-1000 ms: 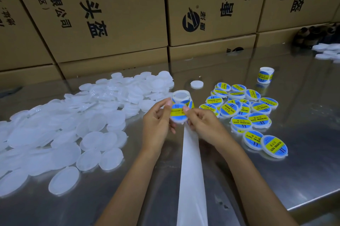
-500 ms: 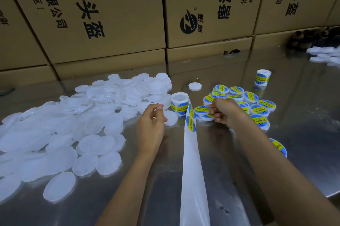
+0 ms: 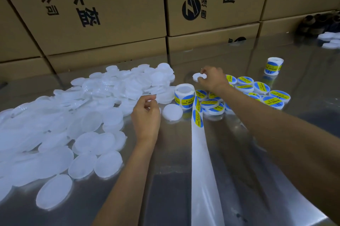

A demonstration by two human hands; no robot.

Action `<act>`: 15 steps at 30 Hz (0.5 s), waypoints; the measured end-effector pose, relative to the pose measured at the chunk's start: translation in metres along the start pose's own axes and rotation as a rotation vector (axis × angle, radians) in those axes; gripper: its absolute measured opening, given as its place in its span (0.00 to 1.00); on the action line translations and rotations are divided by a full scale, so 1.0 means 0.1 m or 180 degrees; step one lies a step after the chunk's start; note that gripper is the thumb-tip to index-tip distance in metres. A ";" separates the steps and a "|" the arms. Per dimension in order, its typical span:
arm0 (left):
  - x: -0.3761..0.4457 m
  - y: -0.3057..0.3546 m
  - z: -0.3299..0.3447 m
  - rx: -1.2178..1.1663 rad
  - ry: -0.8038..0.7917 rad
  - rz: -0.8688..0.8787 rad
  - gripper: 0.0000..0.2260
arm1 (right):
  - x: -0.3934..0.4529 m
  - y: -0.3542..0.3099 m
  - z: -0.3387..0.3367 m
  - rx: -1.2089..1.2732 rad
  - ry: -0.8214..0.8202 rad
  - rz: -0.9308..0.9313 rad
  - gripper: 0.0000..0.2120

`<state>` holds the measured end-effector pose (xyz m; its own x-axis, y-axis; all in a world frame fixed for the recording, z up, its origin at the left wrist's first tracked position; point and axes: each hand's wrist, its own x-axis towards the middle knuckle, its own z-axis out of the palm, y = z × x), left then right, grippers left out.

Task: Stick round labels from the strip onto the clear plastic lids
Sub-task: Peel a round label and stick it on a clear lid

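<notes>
My right hand [image 3: 211, 78] reaches to the far side of the table and grips the edge of a lone clear lid [image 3: 197, 77]. My left hand [image 3: 146, 113] hovers with its fingers loosely curled, and nothing shows in it. One bare clear lid [image 3: 172, 112] lies just to its right. Beside that lid stands the label roll [image 3: 184, 95]. Its strip [image 3: 197, 115] carries blue-and-yellow round labels and runs towards me as empty white backing [image 3: 204, 179].
A big heap of unlabelled clear lids [image 3: 82, 115] covers the left of the steel table [image 3: 276, 143]. Several labelled lids [image 3: 257, 89] lie on the right, under and beyond my right forearm. A second label roll [image 3: 273, 66] stands further back. Cardboard boxes [image 3: 110, 14] wall off the far edge.
My right hand put the labelled lid down among the labelled ones, then reached further back to the lone clear lid. My left hand let go and stayed near the roll.
</notes>
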<state>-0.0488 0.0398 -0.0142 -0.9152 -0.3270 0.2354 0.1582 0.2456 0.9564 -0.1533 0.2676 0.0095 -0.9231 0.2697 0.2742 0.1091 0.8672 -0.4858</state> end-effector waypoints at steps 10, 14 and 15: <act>0.06 -0.03 0.07 0.0139 0.0040 0.0075 0.09 | 0.43 0.03 0.22 -0.0744 -0.0378 0.0180 0.21; 0.06 -0.02 0.07 0.0111 0.0022 0.0112 0.09 | 0.40 -0.09 0.15 -0.0748 -0.0238 0.0072 0.17; 0.06 -0.02 0.06 0.0101 0.0034 0.0105 0.09 | 0.36 -0.13 0.12 -0.0667 -0.0170 0.0029 0.17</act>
<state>-0.0572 0.0431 -0.0161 -0.9057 -0.3279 0.2687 0.1762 0.2853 0.9421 -0.1920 0.2613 0.0157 -0.9394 0.2601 0.2235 0.1865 0.9344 -0.3034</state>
